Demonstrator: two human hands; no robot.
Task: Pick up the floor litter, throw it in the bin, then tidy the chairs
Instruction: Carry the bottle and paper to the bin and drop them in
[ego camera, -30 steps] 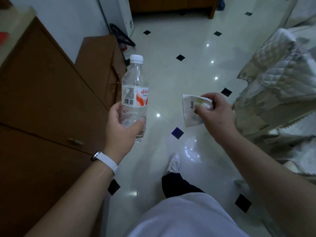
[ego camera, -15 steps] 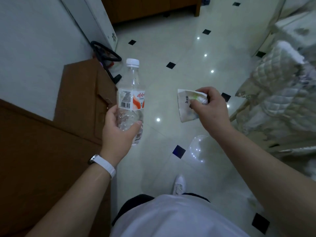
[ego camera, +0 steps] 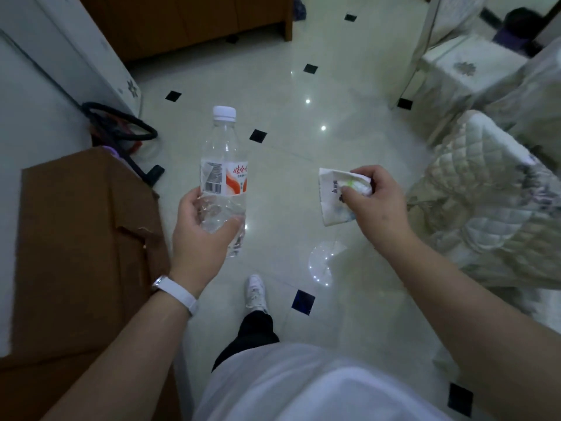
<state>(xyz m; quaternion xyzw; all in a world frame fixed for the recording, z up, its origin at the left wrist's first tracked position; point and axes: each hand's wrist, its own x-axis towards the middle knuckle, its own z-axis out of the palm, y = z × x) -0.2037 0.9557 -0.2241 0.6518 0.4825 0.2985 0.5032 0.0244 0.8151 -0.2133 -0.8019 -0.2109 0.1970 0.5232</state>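
My left hand (ego camera: 198, 238) grips the lower half of a clear plastic bottle (ego camera: 223, 165) with a white cap and an orange-and-white label, held upright above the tiled floor. My right hand (ego camera: 376, 205) pinches a crumpled white paper wrapper (ego camera: 332, 197) with dark print; the wrapper hangs down to the left of my fingers. Both hands are at about waist height, a short gap apart. A chair with a quilted pale cover (ego camera: 485, 202) stands at the right, and another covered chair (ego camera: 455, 65) is further back.
A brown wooden cabinet (ego camera: 79, 247) lines the left side. A black hoop-shaped object with red parts (ego camera: 121, 129) lies by the white wall. More brown furniture (ego camera: 194, 19) stands at the far end. Glossy pale floor tiles (ego camera: 303, 147) run between.
I have walked forward along the cabinet. The far furniture and the second covered chair have come closer. Both hands keep the same hold on the bottle and the wrapper.
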